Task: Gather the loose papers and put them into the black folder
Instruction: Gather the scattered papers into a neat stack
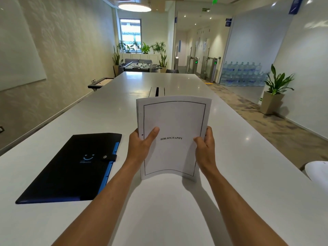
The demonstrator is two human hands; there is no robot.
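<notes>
**Paper stack held upright in both hands, folder closed at eight o'clock**

From my feed, the long white surface (pixel 177 82) fills most of the view, running away toward twelve o'clock. On it, at about eight o'clock from the middle of the view, the black folder (pixel 71 167) lies flat and closed, its snap strap fastened across the right edge and blue tabs showing along that side and the near edge.

Just right of the folder, I see the stack of papers (pixel 173 135) lifted clear of the surface and held almost upright, slightly bowed, its front sheet bordered with a thin black line and printed "BIBLIOGRAPHY".

The left hand (pixel 140 146) grips the stack's left edge, thumb pressed on the front sheet, the other fingers hidden behind the paper. The right hand (pixel 205 146) pinches the right edge the same way, thumb in front and fingers behind.

At four o'clock, at the frame's edge, a white curved object (pixel 317 170) shows partly; I cannot tell what it is.
</notes>
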